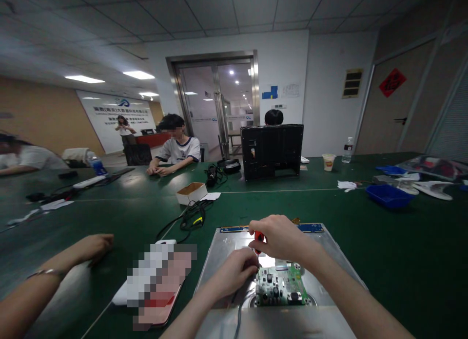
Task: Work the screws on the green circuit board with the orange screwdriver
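Observation:
My right hand (281, 237) is closed around a red-and-black screwdriver (259, 236), held upright with its shaft pointing down. The shaft meets the upper left corner of a green circuit board (278, 286). Just beside that corner, my left hand (234, 270) has its fingertips pinched together close to the screwdriver's tip; what lies between them is hidden. Beneath the board is a flat silver metal panel (329, 261) with a blue strip (310, 228) along its far edge. A dark cable (239, 314) runs over the panel, left of the board.
Left of the panel lie a pink phone (171, 290) and a white device (149, 271). Another person's forearm (54, 273) rests further left. Beyond are coiled cables (192, 215), a small box (191, 193), a black monitor-like panel (272, 151) and a blue tray (389, 196).

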### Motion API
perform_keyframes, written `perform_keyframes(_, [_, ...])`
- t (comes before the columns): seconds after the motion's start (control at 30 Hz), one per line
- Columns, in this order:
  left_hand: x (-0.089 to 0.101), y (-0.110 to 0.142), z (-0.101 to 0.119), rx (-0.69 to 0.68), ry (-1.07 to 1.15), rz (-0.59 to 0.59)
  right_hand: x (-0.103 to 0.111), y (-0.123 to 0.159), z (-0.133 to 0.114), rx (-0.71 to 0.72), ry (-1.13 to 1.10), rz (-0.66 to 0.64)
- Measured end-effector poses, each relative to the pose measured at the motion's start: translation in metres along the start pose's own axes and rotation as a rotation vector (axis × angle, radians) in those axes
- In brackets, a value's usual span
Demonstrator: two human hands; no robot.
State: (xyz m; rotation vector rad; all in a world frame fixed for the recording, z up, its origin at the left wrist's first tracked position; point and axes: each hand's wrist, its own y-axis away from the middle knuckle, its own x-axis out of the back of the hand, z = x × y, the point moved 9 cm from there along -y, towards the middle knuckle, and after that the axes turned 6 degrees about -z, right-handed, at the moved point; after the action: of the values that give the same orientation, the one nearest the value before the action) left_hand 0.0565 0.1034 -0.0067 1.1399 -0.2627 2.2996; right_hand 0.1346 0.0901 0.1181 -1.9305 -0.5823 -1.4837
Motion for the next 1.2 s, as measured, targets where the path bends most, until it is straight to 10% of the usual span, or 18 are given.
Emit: perform_keyframes(1.2, [0.0022, 0.0025, 0.0036, 0.003, -0.016, 0.002, 0.0016, -0.0009, 0.0067, -0.059, 0.113, -0.023])
